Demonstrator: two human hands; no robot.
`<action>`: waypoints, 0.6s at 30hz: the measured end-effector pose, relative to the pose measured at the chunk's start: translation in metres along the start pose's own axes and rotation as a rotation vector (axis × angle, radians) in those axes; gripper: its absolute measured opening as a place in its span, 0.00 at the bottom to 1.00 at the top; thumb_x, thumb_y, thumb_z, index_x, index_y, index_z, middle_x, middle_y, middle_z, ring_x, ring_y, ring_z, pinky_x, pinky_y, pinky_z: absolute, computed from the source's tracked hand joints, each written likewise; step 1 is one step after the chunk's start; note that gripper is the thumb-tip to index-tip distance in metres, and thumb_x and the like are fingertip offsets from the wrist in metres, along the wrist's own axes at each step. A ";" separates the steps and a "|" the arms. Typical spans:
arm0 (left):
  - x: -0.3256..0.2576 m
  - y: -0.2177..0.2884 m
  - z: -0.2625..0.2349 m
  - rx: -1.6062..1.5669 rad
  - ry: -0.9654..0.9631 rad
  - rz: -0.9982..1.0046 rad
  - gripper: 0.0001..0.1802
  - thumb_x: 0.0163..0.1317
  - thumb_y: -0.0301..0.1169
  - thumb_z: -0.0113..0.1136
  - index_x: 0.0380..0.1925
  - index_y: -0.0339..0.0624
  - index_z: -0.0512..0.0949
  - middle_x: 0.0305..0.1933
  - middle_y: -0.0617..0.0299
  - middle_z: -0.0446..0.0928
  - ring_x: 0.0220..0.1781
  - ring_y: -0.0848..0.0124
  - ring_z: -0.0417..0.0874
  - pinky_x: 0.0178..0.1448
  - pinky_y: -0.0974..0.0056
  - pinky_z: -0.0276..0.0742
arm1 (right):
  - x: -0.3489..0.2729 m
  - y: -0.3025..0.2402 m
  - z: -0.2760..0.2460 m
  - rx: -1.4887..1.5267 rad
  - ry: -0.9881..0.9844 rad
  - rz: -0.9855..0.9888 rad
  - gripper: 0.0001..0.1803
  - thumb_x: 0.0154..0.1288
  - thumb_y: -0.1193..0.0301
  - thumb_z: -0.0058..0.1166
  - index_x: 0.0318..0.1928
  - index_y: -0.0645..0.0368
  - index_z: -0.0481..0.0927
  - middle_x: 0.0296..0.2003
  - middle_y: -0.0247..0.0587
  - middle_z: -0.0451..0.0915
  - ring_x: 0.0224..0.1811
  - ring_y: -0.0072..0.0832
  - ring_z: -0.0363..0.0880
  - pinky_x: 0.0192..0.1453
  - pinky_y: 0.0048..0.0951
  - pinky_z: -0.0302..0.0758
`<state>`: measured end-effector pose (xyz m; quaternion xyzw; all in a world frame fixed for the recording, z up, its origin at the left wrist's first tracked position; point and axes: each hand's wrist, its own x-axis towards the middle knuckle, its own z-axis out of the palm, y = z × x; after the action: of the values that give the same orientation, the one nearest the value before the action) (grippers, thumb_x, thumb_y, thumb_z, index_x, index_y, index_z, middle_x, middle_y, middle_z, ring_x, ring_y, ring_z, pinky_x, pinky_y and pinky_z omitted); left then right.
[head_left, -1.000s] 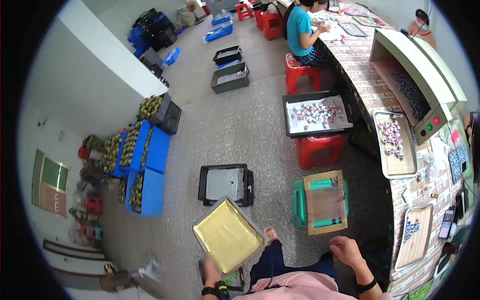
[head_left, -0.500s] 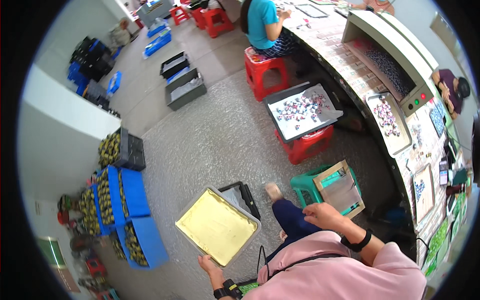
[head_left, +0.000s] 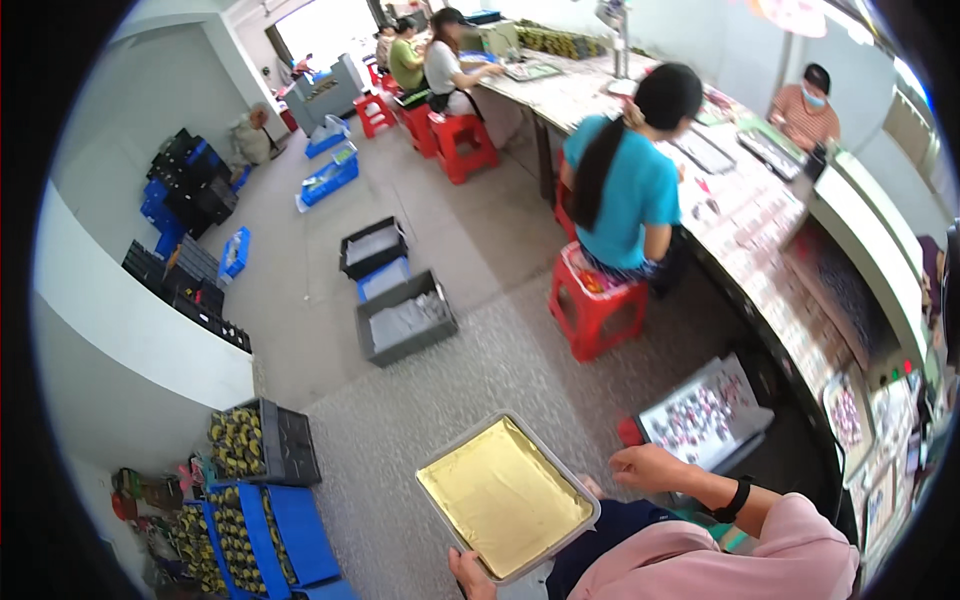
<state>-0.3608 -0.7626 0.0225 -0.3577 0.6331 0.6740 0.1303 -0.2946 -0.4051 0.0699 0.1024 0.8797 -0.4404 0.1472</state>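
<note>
- One flat tray [head_left: 507, 497] with a yellow lining is gripped at its near edge by the left hand [head_left: 470, 577], fingers closed on the rim
- The right hand [head_left: 650, 466] is held loosely curled, just beside the tray
- Three red stools are counted on the grey floor [head_left: 470, 240]; open floor is seen ahead

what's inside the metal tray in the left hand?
The metal tray, gripped at its near corner by the left hand, shows only a flat yellow lining across its bottom, nothing loose on it. Whatever lies under that lining is covered.
</note>
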 end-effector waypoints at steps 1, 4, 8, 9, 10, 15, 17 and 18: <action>0.011 0.026 0.008 0.042 0.017 -0.086 0.33 0.61 0.33 0.56 0.64 0.27 0.64 0.60 0.47 0.72 0.57 0.55 0.76 0.61 0.52 0.73 | 0.032 -0.012 -0.008 0.026 -0.019 -0.006 0.17 0.62 0.64 0.54 0.49 0.57 0.82 0.41 0.53 0.84 0.44 0.50 0.82 0.48 0.45 0.78; 0.051 0.090 0.038 -0.041 0.037 -0.029 0.31 0.55 0.27 0.54 0.61 0.25 0.66 0.60 0.45 0.71 0.59 0.55 0.75 0.61 0.51 0.73 | 0.135 -0.042 -0.020 -0.062 0.030 -0.103 0.18 0.62 0.63 0.54 0.50 0.56 0.81 0.42 0.50 0.84 0.45 0.50 0.82 0.49 0.45 0.78; 0.120 0.177 0.081 -0.133 -0.132 0.068 0.26 0.51 0.27 0.53 0.53 0.29 0.68 0.55 0.46 0.70 0.56 0.54 0.71 0.59 0.48 0.69 | 0.251 -0.099 -0.044 0.019 0.065 -0.161 0.16 0.63 0.63 0.55 0.49 0.57 0.81 0.38 0.49 0.85 0.42 0.46 0.84 0.46 0.41 0.79; 0.147 0.197 0.092 -0.113 -0.129 0.107 0.24 0.50 0.26 0.52 0.50 0.30 0.68 0.53 0.48 0.70 0.55 0.55 0.71 0.58 0.49 0.69 | 0.278 -0.107 -0.054 0.105 0.108 -0.178 0.16 0.63 0.63 0.56 0.48 0.58 0.81 0.37 0.49 0.85 0.41 0.45 0.84 0.46 0.40 0.79; 0.174 0.217 0.108 -0.115 -0.139 0.150 0.23 0.50 0.26 0.52 0.48 0.31 0.68 0.51 0.49 0.70 0.53 0.56 0.71 0.57 0.51 0.69 | 0.304 -0.117 -0.071 0.174 0.160 -0.207 0.16 0.63 0.63 0.56 0.48 0.58 0.82 0.36 0.49 0.85 0.39 0.44 0.84 0.45 0.39 0.79; 0.299 0.314 0.193 -0.066 -0.240 0.296 0.15 0.45 0.24 0.48 0.37 0.37 0.67 0.41 0.57 0.69 0.43 0.61 0.72 0.50 0.57 0.71 | 0.383 -0.107 -0.127 0.310 0.443 -0.037 0.14 0.64 0.68 0.59 0.47 0.61 0.83 0.35 0.44 0.86 0.38 0.28 0.85 0.45 0.29 0.79; 0.343 0.345 0.241 -0.040 -0.310 0.319 0.12 0.44 0.23 0.46 0.32 0.39 0.66 0.36 0.59 0.69 0.39 0.63 0.72 0.47 0.60 0.71 | 0.403 -0.097 -0.154 0.402 0.563 0.024 0.13 0.63 0.71 0.59 0.46 0.65 0.83 0.35 0.41 0.86 0.38 0.23 0.84 0.43 0.27 0.79; 0.366 0.358 0.262 -0.023 -0.342 0.314 0.16 0.44 0.24 0.47 0.37 0.36 0.67 0.40 0.57 0.71 0.44 0.61 0.72 0.51 0.59 0.71 | 0.417 -0.091 -0.165 0.416 0.611 0.041 0.13 0.62 0.71 0.59 0.46 0.64 0.83 0.33 0.41 0.85 0.35 0.23 0.84 0.42 0.27 0.79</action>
<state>-0.9286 -0.6750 0.0425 -0.1368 0.6419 0.7440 0.1252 -0.7411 -0.3053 0.0859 0.2744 0.7724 -0.5561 -0.1376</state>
